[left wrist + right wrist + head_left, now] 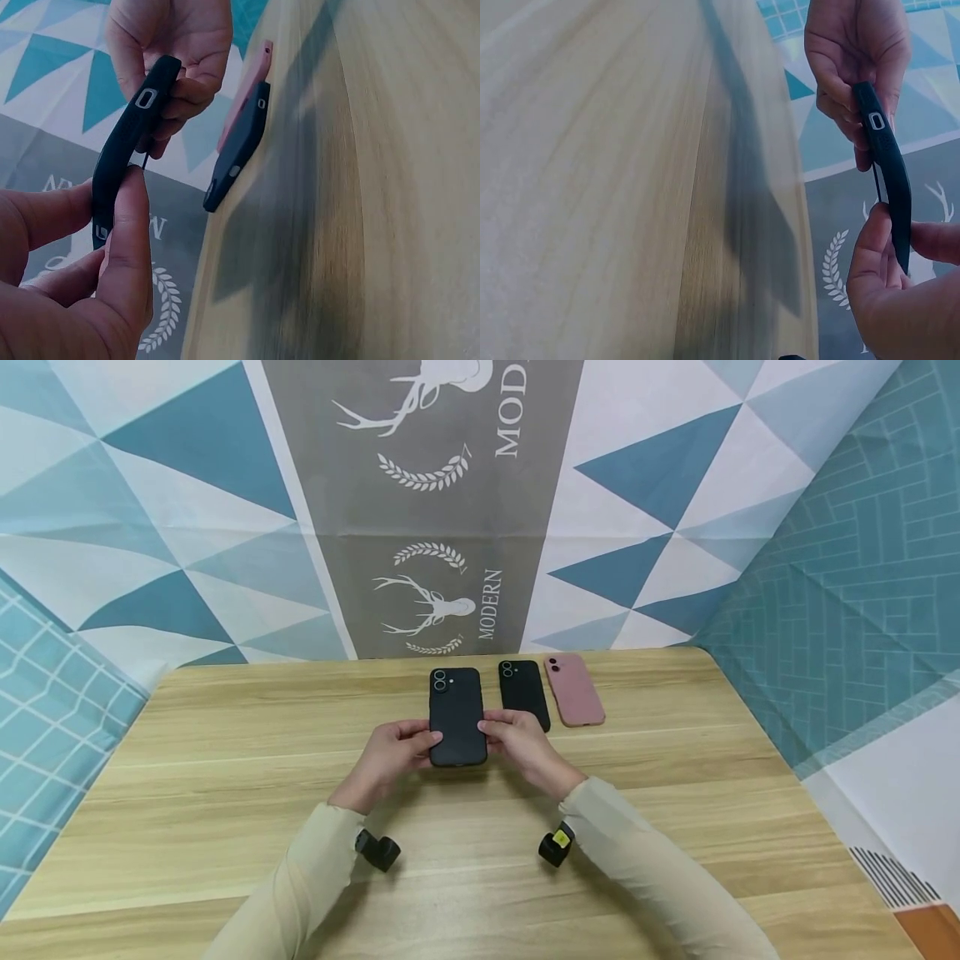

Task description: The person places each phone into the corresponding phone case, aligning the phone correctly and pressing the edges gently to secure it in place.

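Note:
A black phone case [457, 718] with two ringed camera lenses at its upper left is held up over the table, back side showing. My left hand [393, 750] pinches its left edge, thumb on the back. On the opposite edge my right hand [525, 747] pinches it the same way, fingers underneath. Both wrist views show the held case [135, 131] edge-on, clear of the wood, with an oblong cutout at its end. A thin edge shows along its underside in the right wrist view. The left wrist view also catches the fingertips of both hands around it.
Right of the hands, a second black phone case [524, 693] lies on the wooden table [225, 793], partly behind my right hand. Beside it lies a pink phone case [575, 691]. A patterned cloth wall [427, 518] rises at the table's back edge.

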Demonstrator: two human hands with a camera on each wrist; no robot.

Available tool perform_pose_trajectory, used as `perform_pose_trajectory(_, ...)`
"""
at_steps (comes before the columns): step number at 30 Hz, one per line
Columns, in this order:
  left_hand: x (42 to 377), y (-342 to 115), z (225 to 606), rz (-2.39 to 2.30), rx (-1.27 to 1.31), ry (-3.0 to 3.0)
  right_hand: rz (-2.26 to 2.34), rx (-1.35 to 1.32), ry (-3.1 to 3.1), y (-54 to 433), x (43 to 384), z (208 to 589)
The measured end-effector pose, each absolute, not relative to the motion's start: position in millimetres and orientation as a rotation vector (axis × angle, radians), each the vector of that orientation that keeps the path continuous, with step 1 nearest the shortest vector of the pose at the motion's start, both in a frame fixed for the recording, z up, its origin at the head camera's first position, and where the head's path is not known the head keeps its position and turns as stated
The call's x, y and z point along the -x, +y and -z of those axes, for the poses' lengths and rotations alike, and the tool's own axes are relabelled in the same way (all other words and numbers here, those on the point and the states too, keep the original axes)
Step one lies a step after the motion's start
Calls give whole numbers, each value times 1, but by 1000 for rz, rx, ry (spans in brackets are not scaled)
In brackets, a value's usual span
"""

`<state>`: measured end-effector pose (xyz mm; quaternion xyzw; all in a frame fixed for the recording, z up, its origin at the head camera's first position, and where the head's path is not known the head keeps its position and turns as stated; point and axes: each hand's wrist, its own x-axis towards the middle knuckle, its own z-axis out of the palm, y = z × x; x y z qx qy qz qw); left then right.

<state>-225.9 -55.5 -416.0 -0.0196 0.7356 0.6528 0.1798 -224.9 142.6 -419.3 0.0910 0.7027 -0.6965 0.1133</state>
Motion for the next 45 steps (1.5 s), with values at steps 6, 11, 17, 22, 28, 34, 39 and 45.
perform_pose_trajectory(6,233,-55,420,-1831,80,2084,2036,-290,2059,141,234,425)
perform_pose_trajectory(11,238,-54,422,-1805,90,2105,2053,-276,2050,140,240,428)
perform_pose_trajectory(17,245,-54,424,-1771,110,2116,2059,-281,2041,139,246,431)
perform_pose_trajectory(22,251,-53,428,-1750,130,2122,2045,-297,2035,138,249,430)
perform_pose_trajectory(28,259,-52,434,-1753,142,2111,2030,-319,2065,138,260,438)
perform_pose_trajectory(34,266,-52,437,-1760,151,2117,2005,-328,2090,135,265,441)
perform_pose_trajectory(39,271,-50,439,-1751,187,2127,1993,-350,2089,133,271,443)
perform_pose_trajectory(45,277,-48,440,-1742,218,2163,2002,-371,2080,131,277,444)
